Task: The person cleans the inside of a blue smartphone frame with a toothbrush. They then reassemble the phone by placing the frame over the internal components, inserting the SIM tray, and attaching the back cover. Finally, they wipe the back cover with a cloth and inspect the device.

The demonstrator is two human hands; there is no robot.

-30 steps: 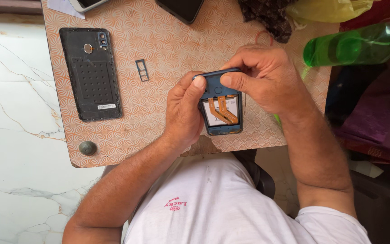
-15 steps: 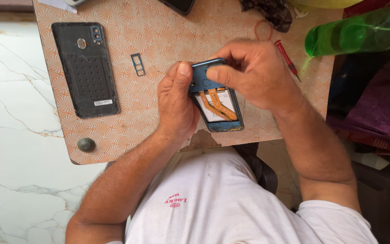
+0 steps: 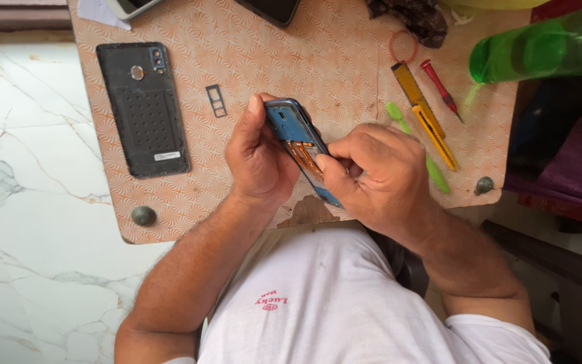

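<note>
I see the left hand (image 3: pixel 259 162) gripping the opened phone (image 3: pixel 299 145), long axis running upper left to lower right; the right hand (image 3: pixel 372 176), fingers pinched, seemingly works its inside. A back cover (image 3: pixel 143 109) lies at upper left, a yellow cutter (image 3: pixel 424 114) to the right.

The bench (image 3: pixel 345 61) is a small board with an orange and cream swirl pattern, its near edge chipped, standing over a white marble floor (image 3: pixel 28 202). A round knob (image 3: pixel 143 216) sits at its near left corner and another knob (image 3: pixel 484 185) at the near right. On the left lies a black back cover (image 3: pixel 143 110), inner side up, with a small SIM tray (image 3: pixel 215 101) just beside it. At the far edge lie a phone (image 3: pixel 129 7) on a paper scrap (image 3: pixel 102 13), a dark phone (image 3: pixel 271 9) and a dark cloth (image 3: pixel 409 15). To the right lie an orange ring (image 3: pixel 403 46), a yellow knife (image 3: pixel 424 114), a red screwdriver (image 3: pixel 440 87) and a green pry tool (image 3: pixel 415 145)
</note>
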